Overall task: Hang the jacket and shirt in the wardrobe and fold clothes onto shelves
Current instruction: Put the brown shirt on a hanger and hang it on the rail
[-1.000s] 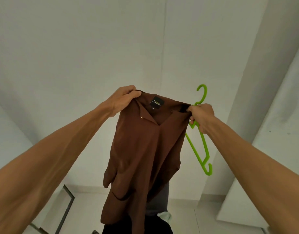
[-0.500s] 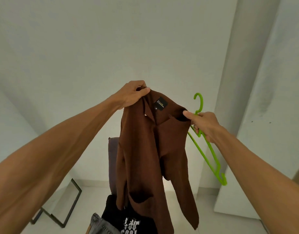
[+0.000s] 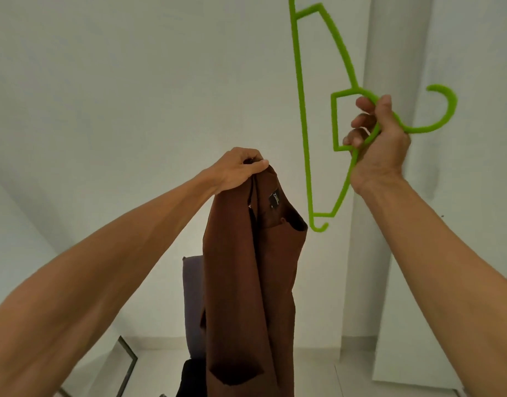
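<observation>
The brown fabric shirt (image 3: 246, 267) is held aloft by its collar, pinched in the curled fingers of the left hand (image 3: 238, 170). Beside it, apart, a bright green plastic hanger (image 3: 302, 110) (stood on end, hook pointing right) is clenched at its neck by the right hand (image 3: 381, 144). A grey chair back (image 3: 192, 296) is seen behind.

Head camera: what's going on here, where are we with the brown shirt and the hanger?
A person holds the brown shirt up by its collar, pinched in the left hand, so it hangs straight down. The right hand grips the green hanger near its neck, raised beside the shirt and turned on its side, with the hook pointing right. Hanger and shirt are apart, so the shirt is not yet on the hanger. A grey chair stands behind the shirt.
</observation>
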